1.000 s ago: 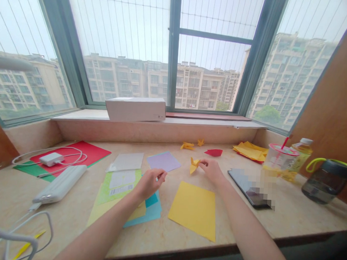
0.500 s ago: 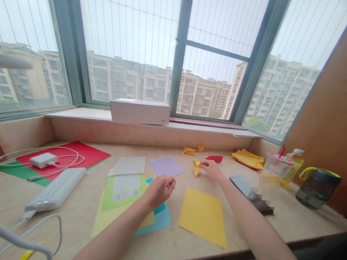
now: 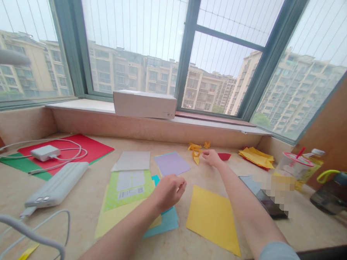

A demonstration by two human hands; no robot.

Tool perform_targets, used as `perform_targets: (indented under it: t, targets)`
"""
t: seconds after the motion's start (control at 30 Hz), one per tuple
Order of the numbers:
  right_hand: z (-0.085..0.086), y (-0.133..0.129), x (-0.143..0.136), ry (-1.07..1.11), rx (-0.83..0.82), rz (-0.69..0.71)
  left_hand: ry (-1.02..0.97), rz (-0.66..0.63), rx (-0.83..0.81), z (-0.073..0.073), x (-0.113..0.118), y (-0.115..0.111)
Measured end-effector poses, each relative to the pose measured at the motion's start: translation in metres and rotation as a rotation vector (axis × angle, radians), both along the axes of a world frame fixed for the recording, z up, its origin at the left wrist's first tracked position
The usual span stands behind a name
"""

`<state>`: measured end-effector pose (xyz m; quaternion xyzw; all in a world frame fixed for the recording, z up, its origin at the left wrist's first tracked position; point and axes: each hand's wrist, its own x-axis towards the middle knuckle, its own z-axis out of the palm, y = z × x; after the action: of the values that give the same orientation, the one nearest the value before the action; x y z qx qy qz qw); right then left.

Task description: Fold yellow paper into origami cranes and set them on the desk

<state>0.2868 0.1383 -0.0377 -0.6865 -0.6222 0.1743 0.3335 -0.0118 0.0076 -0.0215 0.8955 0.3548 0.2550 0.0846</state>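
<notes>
Right hand (image 3: 213, 158) pinches a yellow origami figure (image 3: 195, 158), which lies just left of its fingertips on the worktop (image 3: 132, 256); loosely clenched, the left hand (image 3: 168, 190) hovers nearer the viewer, above the blue paper (image 3: 168, 223).

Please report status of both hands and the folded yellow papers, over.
Right hand at nearest folded yellow paper. Left hand curled near blue sheet. Red paper beside right hand.

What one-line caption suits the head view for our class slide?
Right hand at a folded yellow paper figure, left hand curled near a blue sheet.
</notes>
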Motion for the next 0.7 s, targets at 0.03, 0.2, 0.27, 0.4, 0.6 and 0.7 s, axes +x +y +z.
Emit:
perform_targets:
  t: [0.03, 0.2, 0.27, 0.4, 0.6, 0.7]
  targets:
    - [0.001, -0.006, 0.004, -0.002, 0.017, -0.019, 0.000, 0.000, 0.002, 0.000, 0.000, 0.000]
    - [-0.004, -0.055, 0.011, 0.025, 0.144, -0.071, -0.013, 0.020, 0.004, 0.002, -0.002, 0.002]
    - [-0.010, -0.073, 0.006, 0.053, 0.198, -0.082, -0.023, 0.023, 0.010, 0.002, -0.003, 0.005]
    - [-0.017, -0.090, -0.010, 0.061, 0.270, -0.080, -0.068, 0.058, 0.011, 0.001, -0.008, 0.011]
    - [-0.016, -0.094, -0.018, 0.044, 0.273, -0.044, 0.012, 0.098, 0.055, 0.002, -0.016, 0.016]
    - [-0.015, -0.094, -0.014, 0.052, 0.265, -0.060, 0.103, 0.071, 0.089, 0.016, -0.024, 0.017]
